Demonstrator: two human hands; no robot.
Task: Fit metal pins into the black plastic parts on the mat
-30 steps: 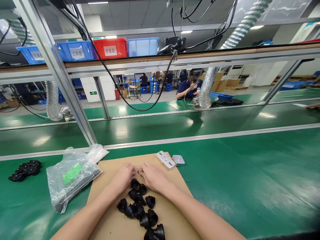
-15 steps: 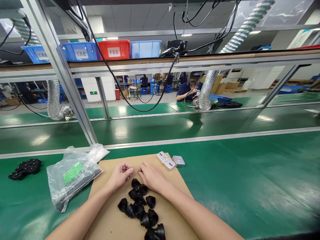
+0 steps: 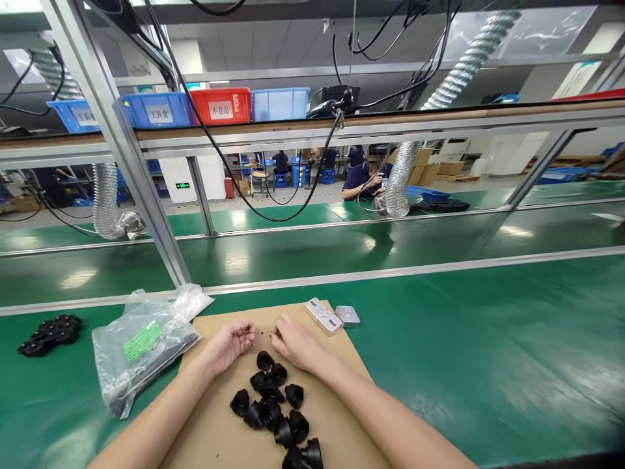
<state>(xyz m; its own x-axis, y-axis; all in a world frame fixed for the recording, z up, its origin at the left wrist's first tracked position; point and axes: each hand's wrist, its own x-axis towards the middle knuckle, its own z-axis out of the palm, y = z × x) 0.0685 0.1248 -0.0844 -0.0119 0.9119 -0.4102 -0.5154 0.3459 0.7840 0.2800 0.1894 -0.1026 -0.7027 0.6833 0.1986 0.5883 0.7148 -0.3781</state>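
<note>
Green-matted factory bench under an aluminium frame, with a flat brown cardboard sheet laid across the near edge.

Left hand palm-up on the cardboard, fingers loosely curled, something tiny and dark apparently cupped at the fingertips; too small to identify. Right hand palm-down, thumb and forefinger pinched together near its own tip, whether on anything cannot be told. One tiny dark speck on the cardboard between the two hands, slightly nearer the right, too small to show any long axis.

Heap of black moulded plastic caps just toward the body from both hands, touching neither, trailing toward the lower edge; roughly a dozen, exact count unclear where they overlap.

Two small silver metal blocks at the cardboard's far right corner, just beyond the right hand. One crumpled clear plastic bag with a green label left of the cardboard. One further cluster of black parts far left. Three blue bins and one red bin on the overhead shelf.
</note>
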